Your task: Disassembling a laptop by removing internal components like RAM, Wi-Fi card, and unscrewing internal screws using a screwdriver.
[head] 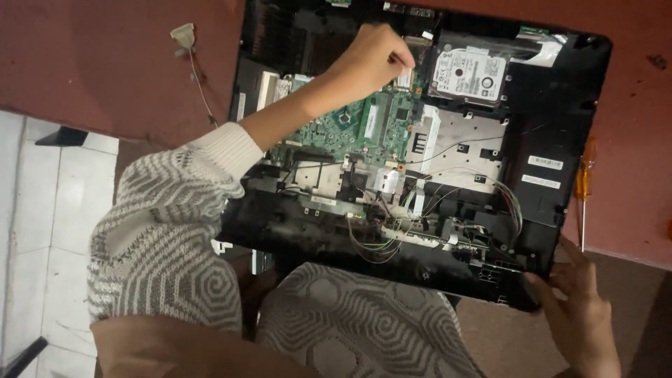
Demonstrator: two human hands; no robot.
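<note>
1. Fingers of your left hand [374,56] pinch together over a small part, too small to identify, just above the green circuit board [350,126].
2. Your right hand [577,308] grips the opened laptop chassis [560,126] at its lower right corner, well below the board.
3. An orange-handled screwdriver [583,189] lies right of the board, beside the chassis, on the red table [126,70].

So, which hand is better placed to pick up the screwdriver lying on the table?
The right hand. It grips the laptop chassis at its near right corner, just below the orange-handled screwdriver. The left hand is far off, pinching something over the green circuit board.
</note>
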